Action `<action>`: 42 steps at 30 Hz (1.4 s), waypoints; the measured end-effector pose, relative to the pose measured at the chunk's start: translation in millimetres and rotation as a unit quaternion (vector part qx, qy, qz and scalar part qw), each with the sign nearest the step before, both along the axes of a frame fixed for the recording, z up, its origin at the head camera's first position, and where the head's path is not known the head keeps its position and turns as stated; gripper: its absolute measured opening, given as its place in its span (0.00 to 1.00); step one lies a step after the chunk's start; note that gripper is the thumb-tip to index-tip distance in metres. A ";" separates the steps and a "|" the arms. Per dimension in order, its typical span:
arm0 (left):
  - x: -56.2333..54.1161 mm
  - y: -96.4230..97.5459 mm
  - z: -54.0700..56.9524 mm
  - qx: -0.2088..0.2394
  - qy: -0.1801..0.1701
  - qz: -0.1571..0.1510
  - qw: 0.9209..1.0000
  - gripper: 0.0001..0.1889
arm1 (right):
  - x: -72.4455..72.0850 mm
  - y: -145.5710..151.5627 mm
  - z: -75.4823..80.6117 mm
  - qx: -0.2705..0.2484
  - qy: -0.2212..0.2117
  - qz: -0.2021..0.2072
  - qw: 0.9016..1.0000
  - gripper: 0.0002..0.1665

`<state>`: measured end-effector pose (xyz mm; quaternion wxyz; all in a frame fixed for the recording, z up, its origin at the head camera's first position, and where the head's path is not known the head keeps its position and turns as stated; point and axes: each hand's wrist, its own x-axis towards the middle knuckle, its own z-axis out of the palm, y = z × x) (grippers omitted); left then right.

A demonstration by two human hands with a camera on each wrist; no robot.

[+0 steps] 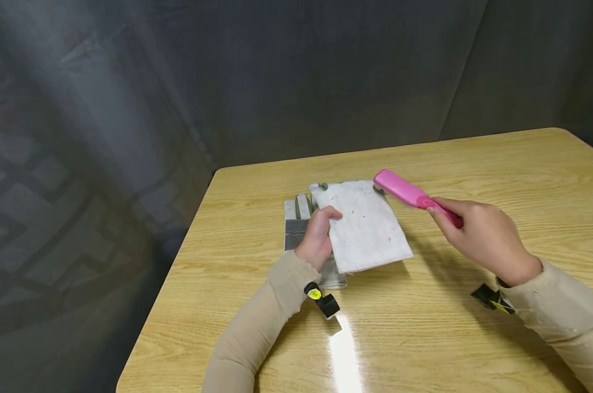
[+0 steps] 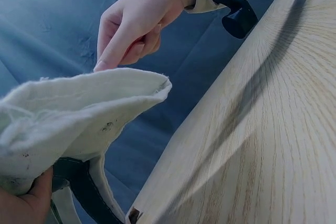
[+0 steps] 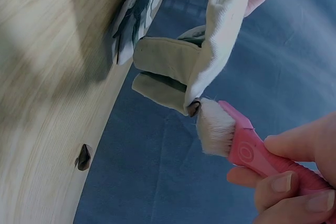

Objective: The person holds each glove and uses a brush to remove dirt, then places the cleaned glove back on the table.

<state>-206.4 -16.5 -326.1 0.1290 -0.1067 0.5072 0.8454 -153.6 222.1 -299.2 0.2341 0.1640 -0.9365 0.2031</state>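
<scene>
My left hand [image 1: 318, 234] grips a whitish work glove [image 1: 367, 226] by its side, thumb on top, holding it raised and tilted above the table. Small dark specks mark its cuff. In my right hand [image 1: 490, 234] is the handle of a pink brush [image 1: 401, 188], whose white bristles [image 3: 215, 127] are right at the far edge of the held glove. A dark, curled, leaf-like bit [image 3: 193, 108] sits between bristles and glove. Beneath the left hand lies a second glove [image 1: 296, 234], grey and white with green between its fingers, partly hidden.
The wooden table [image 1: 237, 273] has a rounded back edge, with a dark cloth curtain [image 1: 325, 82] behind it and on the left. Another dark, leaf-like scrap [image 3: 84, 157] lies near the table's edge in the right wrist view.
</scene>
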 end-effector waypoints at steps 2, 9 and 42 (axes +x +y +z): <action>0.4 -0.3 -0.2 -0.001 0.000 0.001 1.000 0.30 | -0.1 0.4 0.3 0.003 -0.003 -0.001 1.000 0.19; -0.3 -0.6 -1.6 0.003 0.001 0.000 1.000 0.30 | 0.4 1.3 2.2 0.011 -0.010 -0.008 1.000 0.20; -3.0 -0.5 -1.1 -0.001 -0.027 0.007 1.000 0.23 | -9.4 10.1 -2.2 0.028 -0.048 -0.017 0.998 0.16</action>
